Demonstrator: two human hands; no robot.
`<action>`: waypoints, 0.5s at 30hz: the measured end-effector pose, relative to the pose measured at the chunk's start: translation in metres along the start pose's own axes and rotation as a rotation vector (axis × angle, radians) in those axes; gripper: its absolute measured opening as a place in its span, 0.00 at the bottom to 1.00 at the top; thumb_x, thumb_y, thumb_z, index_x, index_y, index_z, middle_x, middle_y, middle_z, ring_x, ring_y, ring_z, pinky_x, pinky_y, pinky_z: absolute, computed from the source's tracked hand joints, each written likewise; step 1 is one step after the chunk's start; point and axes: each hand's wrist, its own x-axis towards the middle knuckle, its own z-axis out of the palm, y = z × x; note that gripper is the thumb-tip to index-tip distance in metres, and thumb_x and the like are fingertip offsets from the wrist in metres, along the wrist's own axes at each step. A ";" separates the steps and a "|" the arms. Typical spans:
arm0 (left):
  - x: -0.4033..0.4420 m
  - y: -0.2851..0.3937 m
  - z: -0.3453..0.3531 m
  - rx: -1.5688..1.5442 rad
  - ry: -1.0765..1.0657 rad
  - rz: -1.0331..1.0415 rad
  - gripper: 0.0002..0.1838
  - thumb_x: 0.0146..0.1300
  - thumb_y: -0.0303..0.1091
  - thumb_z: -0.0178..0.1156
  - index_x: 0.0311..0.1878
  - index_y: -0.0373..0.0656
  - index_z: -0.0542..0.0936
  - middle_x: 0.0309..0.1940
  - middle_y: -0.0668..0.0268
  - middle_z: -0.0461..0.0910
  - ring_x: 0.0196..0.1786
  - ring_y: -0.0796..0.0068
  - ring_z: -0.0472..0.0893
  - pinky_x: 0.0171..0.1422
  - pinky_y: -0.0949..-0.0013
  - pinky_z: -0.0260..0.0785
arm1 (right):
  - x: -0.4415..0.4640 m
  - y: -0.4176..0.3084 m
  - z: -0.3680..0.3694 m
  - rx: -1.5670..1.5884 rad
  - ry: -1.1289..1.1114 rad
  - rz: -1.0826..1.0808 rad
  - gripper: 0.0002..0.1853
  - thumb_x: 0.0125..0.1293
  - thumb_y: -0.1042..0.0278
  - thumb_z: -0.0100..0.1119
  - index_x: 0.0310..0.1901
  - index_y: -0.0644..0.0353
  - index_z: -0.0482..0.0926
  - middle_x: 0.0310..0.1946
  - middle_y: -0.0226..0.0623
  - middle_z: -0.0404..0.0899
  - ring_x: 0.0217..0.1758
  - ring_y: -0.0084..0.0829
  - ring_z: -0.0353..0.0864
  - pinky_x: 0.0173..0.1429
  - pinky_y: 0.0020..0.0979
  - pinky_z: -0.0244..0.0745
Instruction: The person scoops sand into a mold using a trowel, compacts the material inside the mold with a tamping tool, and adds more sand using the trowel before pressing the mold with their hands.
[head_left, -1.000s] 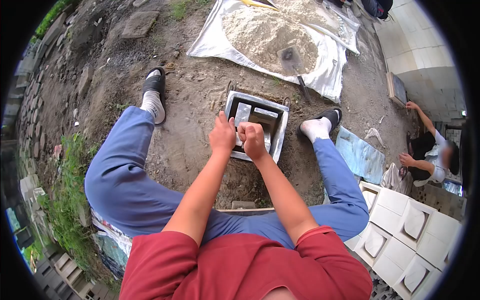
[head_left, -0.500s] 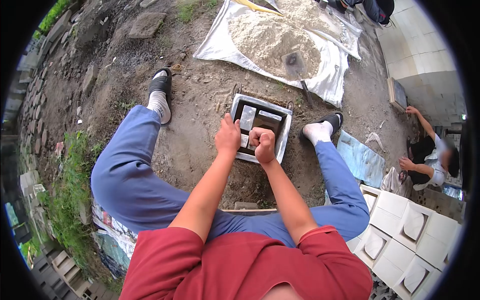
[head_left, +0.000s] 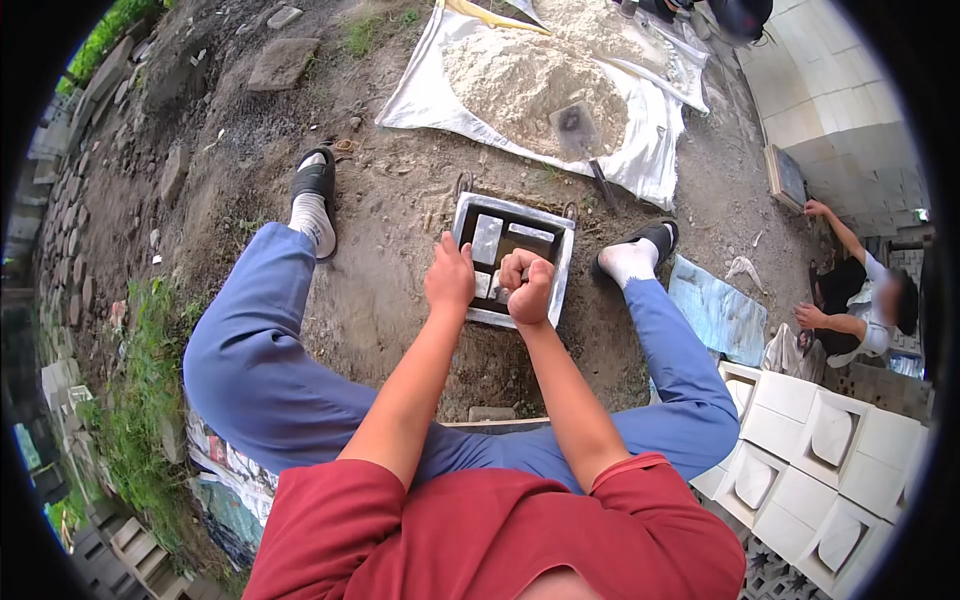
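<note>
Metal mould box [head_left: 566, 270] on the dirt, between the seated person's feet, open side up; square grey rim, metal blocks [head_left: 487, 238] inside with dark gaps between. Wire loops [head_left: 571, 211] stick out at the two far corners.

Left hand [head_left: 449, 275] at the box's left side, fingers close together and pointing away from the body; can't tell from here if it grips the rim. Right hand [head_left: 528, 287] over the near right part of the box, fingers curled in like a fist; can't tell if it's clamped on anything. Hands apart, narrow gap, blocks showing between them.

Person: red shirt [head_left: 500, 530], blue trousers [head_left: 270, 360], black slides [head_left: 314, 180] over white socks, legs spread around the box.

Beyond the box: pale sandy heap [head_left: 510, 80] on a white sack [head_left: 655, 160]; shovel [head_left: 602, 182] with its blade on the heap, handle toward the right foot. Pale blue sheet [head_left: 720, 310] on the ground just right of that foot. Cream recessed blocks [head_left: 800, 430] in rows, near right. Co-worker [head_left: 875, 310] far right, one arm stretched to a framed slab [head_left: 787, 178] by the wall. Green weeds [head_left: 150, 400] at left.
</note>
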 end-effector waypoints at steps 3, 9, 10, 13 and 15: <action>-0.002 -0.004 0.002 0.013 0.007 -0.005 0.25 0.81 0.51 0.49 0.69 0.43 0.65 0.49 0.48 0.80 0.38 0.39 0.86 0.40 0.40 0.78 | 0.001 -0.027 0.006 0.049 -0.039 0.012 0.42 0.76 0.24 0.39 0.19 0.59 0.56 0.16 0.26 0.56 0.19 0.21 0.55 0.26 0.30 0.46; 0.000 0.001 0.003 0.002 -0.018 -0.029 0.25 0.81 0.52 0.49 0.69 0.44 0.65 0.50 0.49 0.81 0.39 0.39 0.86 0.40 0.40 0.78 | -0.010 0.018 -0.001 0.007 -0.022 -0.062 0.43 0.75 0.23 0.38 0.18 0.59 0.57 0.16 0.26 0.56 0.19 0.21 0.54 0.26 0.31 0.45; 0.001 -0.001 0.002 0.004 -0.020 -0.028 0.25 0.81 0.52 0.49 0.69 0.44 0.65 0.50 0.49 0.81 0.39 0.39 0.86 0.41 0.40 0.78 | -0.003 0.018 0.000 0.008 -0.018 -0.033 0.42 0.76 0.24 0.38 0.18 0.58 0.57 0.15 0.26 0.56 0.19 0.21 0.54 0.26 0.31 0.46; 0.001 -0.001 0.001 0.022 -0.017 -0.022 0.25 0.81 0.52 0.49 0.69 0.44 0.65 0.50 0.48 0.81 0.39 0.39 0.86 0.41 0.39 0.77 | 0.003 0.002 0.006 0.040 0.017 0.029 0.41 0.77 0.27 0.39 0.18 0.58 0.57 0.15 0.26 0.56 0.19 0.21 0.55 0.26 0.31 0.48; 0.002 0.001 -0.001 0.021 -0.004 -0.021 0.25 0.81 0.52 0.49 0.69 0.44 0.65 0.50 0.49 0.81 0.39 0.39 0.86 0.41 0.39 0.78 | 0.004 -0.025 0.014 0.053 0.024 0.027 0.40 0.77 0.27 0.40 0.18 0.58 0.57 0.15 0.26 0.56 0.19 0.21 0.55 0.26 0.30 0.48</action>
